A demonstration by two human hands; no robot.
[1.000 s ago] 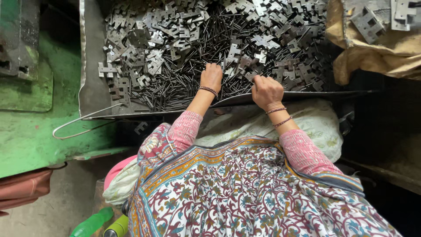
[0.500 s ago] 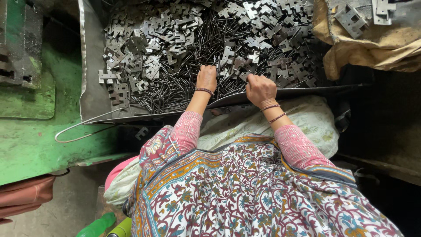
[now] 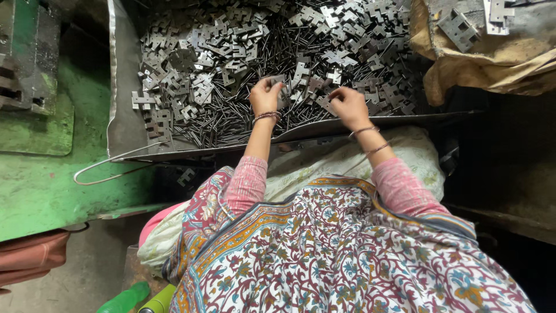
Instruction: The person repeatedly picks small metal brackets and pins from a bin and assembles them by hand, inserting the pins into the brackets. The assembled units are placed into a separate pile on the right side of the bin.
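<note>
Leftmost, a green machine body point(image 3: 40, 185) stands beside a metal tray point(image 3: 121, 133) heaped with notched metal plates point(image 3: 191, 75) and thin dark pins point(image 3: 231, 124). Over the heap, the left hand point(image 3: 264, 97) pinches a small grey plate point(image 3: 281, 93) between its fingertips, lifted just above the pile. Near it, the right hand point(image 3: 349, 107) is curled, fingers pressed together down among the pieces. Farther right, a brown sack point(image 3: 492, 66) carries a few more plates.
</note>
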